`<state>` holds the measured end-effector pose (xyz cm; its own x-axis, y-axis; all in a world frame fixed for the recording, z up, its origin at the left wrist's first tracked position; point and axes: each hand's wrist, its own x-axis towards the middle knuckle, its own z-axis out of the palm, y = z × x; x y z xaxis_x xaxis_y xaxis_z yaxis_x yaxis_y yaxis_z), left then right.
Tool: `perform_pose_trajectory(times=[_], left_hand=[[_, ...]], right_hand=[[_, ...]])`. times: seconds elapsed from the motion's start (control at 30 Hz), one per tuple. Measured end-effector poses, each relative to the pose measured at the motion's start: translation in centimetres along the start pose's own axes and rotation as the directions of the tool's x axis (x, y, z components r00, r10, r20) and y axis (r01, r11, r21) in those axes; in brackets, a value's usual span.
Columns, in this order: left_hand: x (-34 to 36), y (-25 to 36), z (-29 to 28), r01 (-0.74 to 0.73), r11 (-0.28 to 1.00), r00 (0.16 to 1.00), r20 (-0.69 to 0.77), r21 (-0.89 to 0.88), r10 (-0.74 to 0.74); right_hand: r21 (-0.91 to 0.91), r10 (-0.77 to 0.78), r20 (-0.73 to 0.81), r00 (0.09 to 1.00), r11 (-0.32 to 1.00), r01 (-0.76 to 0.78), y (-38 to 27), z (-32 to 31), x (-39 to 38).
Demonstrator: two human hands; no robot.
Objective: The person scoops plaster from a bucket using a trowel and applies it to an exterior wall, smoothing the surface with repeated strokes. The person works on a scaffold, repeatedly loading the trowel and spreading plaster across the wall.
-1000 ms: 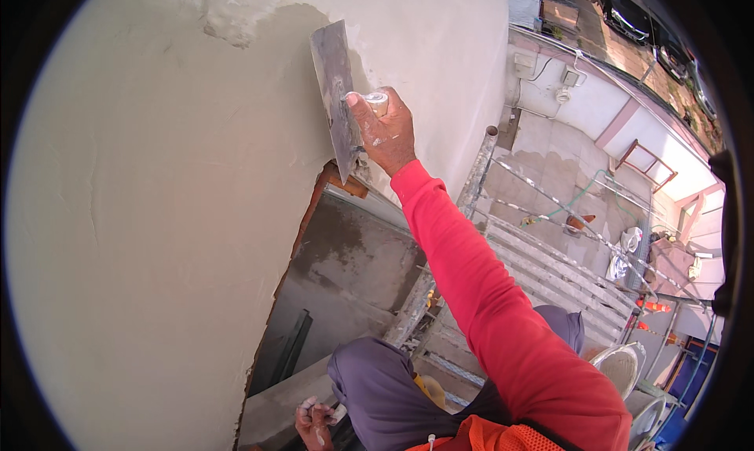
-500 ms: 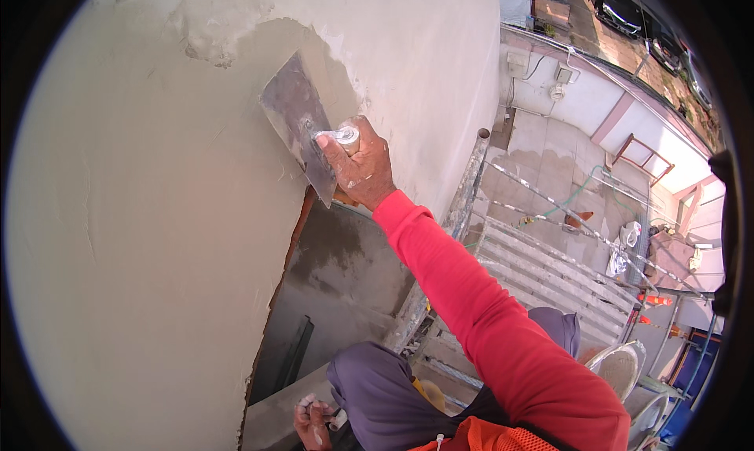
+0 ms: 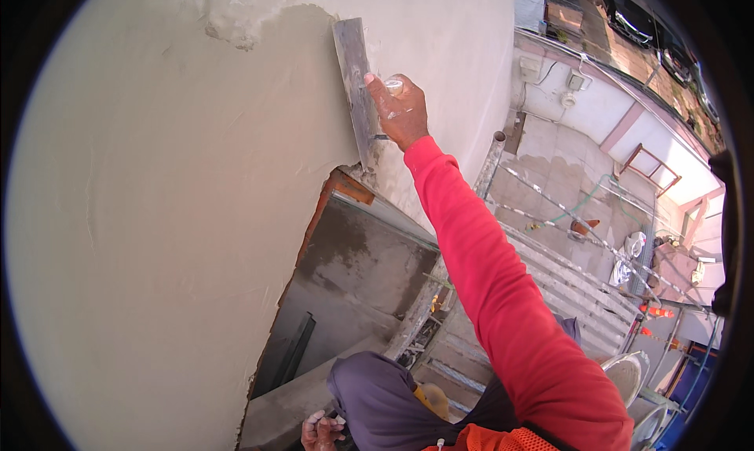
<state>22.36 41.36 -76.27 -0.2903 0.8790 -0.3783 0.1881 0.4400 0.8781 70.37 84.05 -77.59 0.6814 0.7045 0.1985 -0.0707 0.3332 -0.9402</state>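
My right hand, red-sleeved and specked with plaster, is closed around the pale handle of a plastering trowel. The trowel's long metal blade stands nearly upright in view, tilted edge-on against the wall. Smooth grey-beige wet plaster covers the wall to its left, and a paler dry patch lies to its right. Below the blade's lower end is the corner of a wall opening with a ragged, orange-brown edge. Down by my knee, my left hand has whitened, curled fingers; what they hold, if anything, is hidden.
Scaffold planks and a metal pole stand at my right. Buckets sit near my right elbow. Below are a paved yard, a green hose and a wooden frame. A dark metal profile lies inside the opening.
My right hand has moved the trowel up and to the right across the wall, and its blade has turned more edge-on. The opening's corner now shows. My left hand has shifted slightly.
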Motion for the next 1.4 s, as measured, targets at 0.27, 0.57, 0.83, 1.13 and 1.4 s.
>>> perform_pose_trajectory(times=[0.27,0.57,0.83,1.13,1.4], left_hand=[[1.3,-0.2,-0.5,-0.005,0.995,1.000,-0.015,0.100,0.006],[3.3,3.6,3.9,-0.026,0.999,0.994,0.105,0.032,0.023],[2.8,3.1,5.2,-0.069,0.997,0.988,0.139,0.028,0.064],[0.7,0.8,1.6,-0.018,0.998,0.998,-0.061,0.065,0.022],[4.1,3.6,7.7,-0.036,0.999,0.990,0.135,-0.005,0.036]], right_hand=[[-0.172,-0.228,0.203,0.952,0.949,0.264,-6.3,1.4,-1.2],[-0.308,-0.296,0.394,0.870,0.849,0.429,-8.5,3.2,-9.1],[-0.343,-0.556,0.359,0.750,0.669,0.660,-2.7,-1.8,-7.6],[-0.391,-0.481,0.282,0.830,0.732,0.557,-0.5,-0.6,2.2],[-0.180,-0.286,0.075,0.955,0.938,0.295,2.9,-1.0,-8.7]])
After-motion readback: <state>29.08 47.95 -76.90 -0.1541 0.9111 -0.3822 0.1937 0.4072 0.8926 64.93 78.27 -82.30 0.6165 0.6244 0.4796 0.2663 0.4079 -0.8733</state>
